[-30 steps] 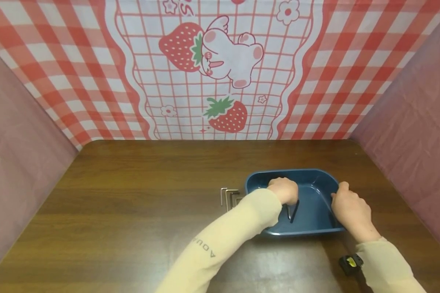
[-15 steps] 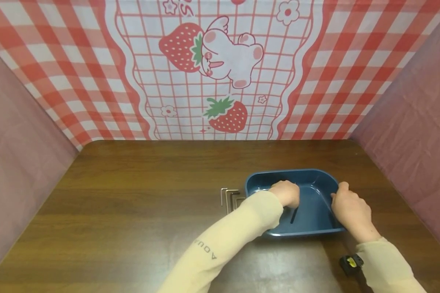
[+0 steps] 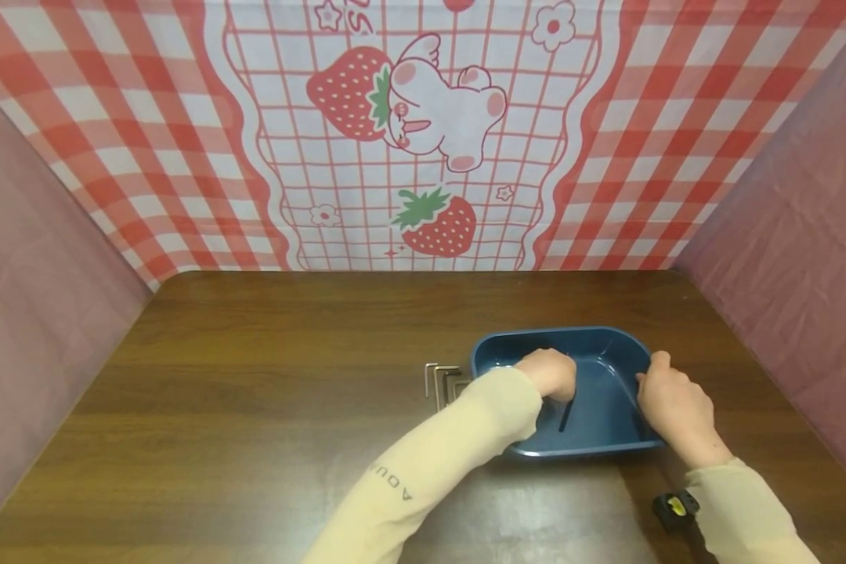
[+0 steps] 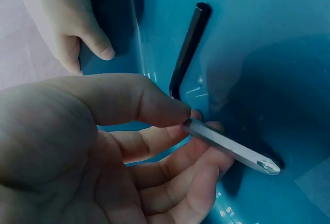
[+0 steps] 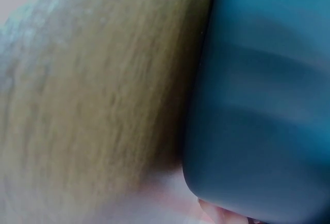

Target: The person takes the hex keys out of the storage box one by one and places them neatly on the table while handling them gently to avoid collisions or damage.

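Compared with one second ago, your left hand (image 3: 550, 374) sits a little lower over the blue tray (image 3: 606, 415). In the head view the silver rod, which then showed below your fingers, is now hidden under them, and less of the black bent key (image 4: 192, 41) can be seen. Your right hand (image 3: 677, 407) stays at the same place, its thumb over the tray's right rim; it grips this rim.

The left wrist view shows the silver rod (image 4: 232, 145) clearly: you pinch it between thumb and fingers, over the floor of the tray. Its long axis is slanted in this view, and the free, shiny end points to the lower right. The other end disappears under your thumb. The black bent key's visible arm goes another way, from the upper right down to a bend beside your thumb, so the two make a wide angle. Whether your fingers also touch the key, I cannot tell.

Left of the tray, on the brown table (image 3: 254, 376), lie several L-shaped keys (image 3: 437, 388), partly covered by your sleeve (image 3: 423, 470).
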The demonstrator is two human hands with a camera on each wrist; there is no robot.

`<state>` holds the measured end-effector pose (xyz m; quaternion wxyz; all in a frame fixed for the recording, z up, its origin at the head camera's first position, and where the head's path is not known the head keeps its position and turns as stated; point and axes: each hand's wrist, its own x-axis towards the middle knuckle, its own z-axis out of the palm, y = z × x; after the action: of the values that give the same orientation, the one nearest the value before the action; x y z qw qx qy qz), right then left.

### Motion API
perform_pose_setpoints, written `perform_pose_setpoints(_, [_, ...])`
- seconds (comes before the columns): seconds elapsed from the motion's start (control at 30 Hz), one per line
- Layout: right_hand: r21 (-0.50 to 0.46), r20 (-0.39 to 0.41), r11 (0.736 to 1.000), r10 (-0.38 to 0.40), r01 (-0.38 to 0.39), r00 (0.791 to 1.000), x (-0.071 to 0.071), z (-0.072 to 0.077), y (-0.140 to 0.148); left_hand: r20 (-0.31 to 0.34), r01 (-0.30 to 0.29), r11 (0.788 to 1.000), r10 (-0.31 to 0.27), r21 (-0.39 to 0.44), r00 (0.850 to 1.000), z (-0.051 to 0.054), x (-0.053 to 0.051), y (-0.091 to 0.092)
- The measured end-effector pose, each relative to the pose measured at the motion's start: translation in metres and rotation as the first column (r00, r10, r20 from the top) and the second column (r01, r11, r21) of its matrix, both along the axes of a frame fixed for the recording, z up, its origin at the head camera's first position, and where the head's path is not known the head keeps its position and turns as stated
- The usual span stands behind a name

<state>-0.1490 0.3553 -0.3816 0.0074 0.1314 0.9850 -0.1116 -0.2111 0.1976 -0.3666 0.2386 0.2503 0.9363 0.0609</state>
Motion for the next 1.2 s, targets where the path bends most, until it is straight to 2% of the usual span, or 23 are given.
perform_pose_setpoints(0.2, [-0.003, -0.019, 1.000, 0.002, -0.002, 1.000, 0.001, -0.001, 0.000, 0.006, 0.003, 1.000, -0.003, -0.025, 1.000, 0.004, -0.001, -0.002])
perform_pose_setpoints(0.43, [-0.003, -0.005, 1.000, 0.004, -0.004, 1.000, 0.000, -0.001, 0.001, -0.037, 0.070, 0.997, -0.071, -0.029, 0.997, 0.009, -0.001, -0.003])
perform_pose_setpoints(0.57, [-0.004, -0.010, 1.000, 0.004, -0.004, 1.000, 0.001, -0.002, 0.001, -0.044, 0.088, 0.996, -0.088, 0.007, 0.995, 0.012, -0.001, -0.005])
perform_pose_setpoints(0.63, [-0.004, -0.009, 1.000, 0.003, -0.003, 1.000, 0.001, -0.002, 0.001, -0.020, 0.087, 0.995, -0.086, 0.047, 0.996, 0.014, -0.001, -0.006])
perform_pose_setpoints(0.73, [-0.003, -0.005, 1.000, 0.001, -0.001, 1.000, 0.002, -0.002, 0.001, -0.017, 0.095, 0.992, -0.094, 0.088, 0.995, 0.017, -0.001, -0.007])
perform_pose_setpoints(0.9, [0.000, -0.008, 1.000, 0.005, -0.005, 1.000, 0.001, -0.002, 0.001, -0.088, 0.135, 0.985, -0.126, 0.104, 0.988, 0.025, -0.002, -0.008])
perform_pose_setpoints(1.0, [-0.001, -0.003, 1.000, 0.006, -0.006, 1.000, 0.001, -0.002, 0.001, -0.097, 0.149, 0.981, -0.137, 0.124, 0.986, 0.030, -0.003, -0.010])
perform_pose_setpoints(1.2, [-0.008, -0.010, 1.000, 0.005, -0.005, 1.000, -0.001, -0.001, 0.002, -0.086, 0.221, 0.955, -0.208, 0.199, 0.974, 0.036, -0.004, -0.019])
